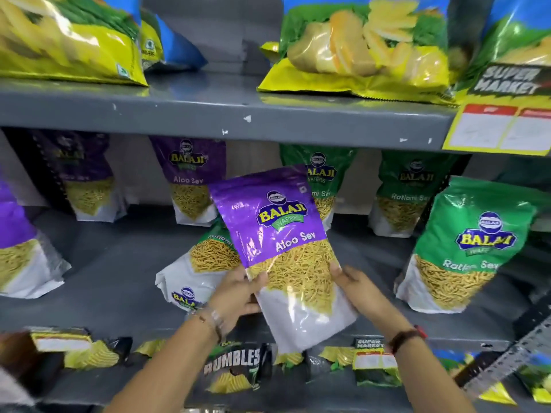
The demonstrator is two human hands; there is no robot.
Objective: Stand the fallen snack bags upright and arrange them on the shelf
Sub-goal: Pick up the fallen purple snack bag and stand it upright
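Item in hand: purple Aloo Sev bag (278, 248). You hold it off the shelf (119, 263), lower half pinched between both hands, its top leaning away up and to the left.

Left hand (235, 296): fingers (259, 280) closed on the bag's left edge.

Right hand (354, 289): fingers (335, 271) wrapped on the right edge. Both sit level, equally near.

Long axis: runs from your fingers upward, tipped left of vertical; judged to need a slight turn to stand square.

Just behind your left fingers: fallen green Ratlami Sev bag (190, 272), lying on the shelf and partly covered by the held one.

Beyond your fingers, back row: purple bag (190, 180) and green bags (414, 192), upright.

Right of your fingers: a front green bag (465, 248), standing.
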